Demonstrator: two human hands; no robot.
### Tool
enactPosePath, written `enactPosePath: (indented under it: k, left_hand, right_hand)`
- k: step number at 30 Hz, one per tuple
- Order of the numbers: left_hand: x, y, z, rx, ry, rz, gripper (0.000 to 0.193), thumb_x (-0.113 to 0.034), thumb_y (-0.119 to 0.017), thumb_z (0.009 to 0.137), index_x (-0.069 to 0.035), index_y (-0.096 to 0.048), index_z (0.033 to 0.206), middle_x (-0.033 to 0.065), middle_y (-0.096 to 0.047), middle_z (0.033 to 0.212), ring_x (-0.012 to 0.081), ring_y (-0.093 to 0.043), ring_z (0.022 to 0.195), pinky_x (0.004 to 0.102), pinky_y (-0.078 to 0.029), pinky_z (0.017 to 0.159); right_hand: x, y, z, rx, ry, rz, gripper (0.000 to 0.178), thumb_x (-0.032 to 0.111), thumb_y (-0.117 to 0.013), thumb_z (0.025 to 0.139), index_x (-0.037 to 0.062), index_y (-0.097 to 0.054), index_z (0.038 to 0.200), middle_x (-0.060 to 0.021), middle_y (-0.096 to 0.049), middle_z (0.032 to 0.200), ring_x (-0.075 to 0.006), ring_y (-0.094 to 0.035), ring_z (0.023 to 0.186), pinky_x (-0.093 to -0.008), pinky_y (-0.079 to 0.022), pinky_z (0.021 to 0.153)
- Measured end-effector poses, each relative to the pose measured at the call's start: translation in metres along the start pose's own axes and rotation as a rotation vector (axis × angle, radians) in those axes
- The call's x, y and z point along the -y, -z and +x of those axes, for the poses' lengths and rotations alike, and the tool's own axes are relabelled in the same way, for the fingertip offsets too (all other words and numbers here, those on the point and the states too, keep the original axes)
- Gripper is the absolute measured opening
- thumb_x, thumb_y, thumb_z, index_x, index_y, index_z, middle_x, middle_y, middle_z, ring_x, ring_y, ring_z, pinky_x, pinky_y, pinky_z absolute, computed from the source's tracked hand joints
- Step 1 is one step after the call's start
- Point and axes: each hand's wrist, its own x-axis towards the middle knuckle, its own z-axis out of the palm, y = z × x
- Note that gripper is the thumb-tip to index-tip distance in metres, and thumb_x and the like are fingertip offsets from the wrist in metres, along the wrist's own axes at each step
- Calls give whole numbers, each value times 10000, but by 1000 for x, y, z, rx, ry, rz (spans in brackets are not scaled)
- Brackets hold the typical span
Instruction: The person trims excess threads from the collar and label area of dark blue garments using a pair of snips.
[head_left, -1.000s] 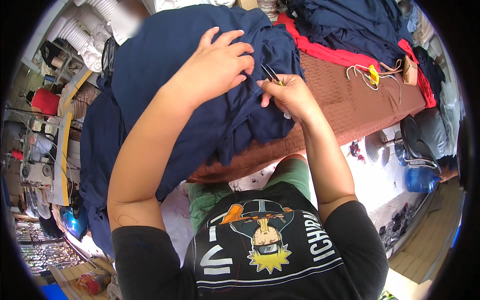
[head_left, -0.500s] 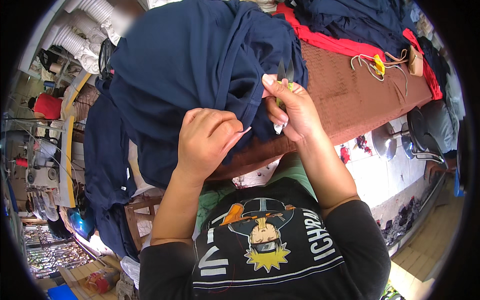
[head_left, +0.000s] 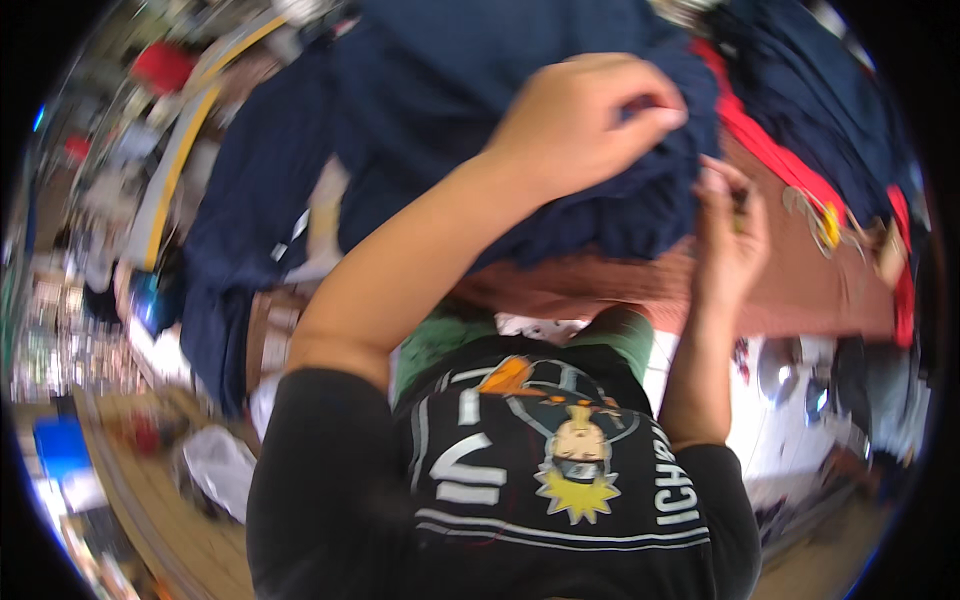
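A heap of dark navy cloth (head_left: 430,110) fills the middle of the table. Over its right part is my left hand (head_left: 585,120), the thumb and forefinger curled round into a pinch; whatever lies between their tips cannot be made out. At the cloth's right edge is my right hand (head_left: 730,225), fingers closed and fingertips up against the fabric. A small pair of thread snips (head_left: 740,212) is tucked in its palm, mostly hidden and blurred, its blades out of sight.
The table has a brown cover (head_left: 800,290). Red cloth (head_left: 765,140) and more navy cloth (head_left: 810,110) lie at the far right, near a yellow item with cords (head_left: 829,226). Navy cloth (head_left: 250,160) hangs at the left, beside yellow-edged work tables (head_left: 175,175). A wooden stool (head_left: 270,335) stands below.
My left hand has moved up and right across the cloth, its arm now stretched over it. My right hand has shifted right, still around the snips. The whole view has turned.
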Motion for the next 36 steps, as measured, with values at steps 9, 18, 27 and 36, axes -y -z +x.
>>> enactPosePath:
  k: [9,18,27,36]
  left_hand:
    - [28,-16,17,-86,-193,207,127,-241,-679,810,-115,-687,817,42,-670,803,237,-656,790,365,-524,711]
    - [21,-42,15,-16,-316,304,114,-287,-669,797,-175,-688,807,-5,-672,797,221,-650,802,353,-510,715]
    - [43,2,14,67,-199,307,122,-258,-658,815,-149,-700,849,28,-683,834,232,-662,822,363,-531,728]
    - [20,-5,34,42,-345,276,158,-295,-679,805,-140,-695,825,33,-684,839,260,-650,834,376,-522,755]
  right_hand:
    - [77,-72,-63,1198,392,112,470,-121,-587,654,40,-693,1083,-97,-650,939,-167,-648,707,-302,-526,650]
    - [84,-134,-85,1438,428,356,459,-153,-639,639,22,-677,1061,-101,-645,948,-203,-655,843,-272,-510,689]
    - [104,-67,-36,1465,379,37,445,-30,-740,625,47,-698,1061,-100,-685,993,-213,-689,800,-288,-540,613]
    - [74,-32,-29,1853,522,-555,249,208,-700,758,18,-645,909,-166,-662,738,-333,-670,731,-413,-530,633]
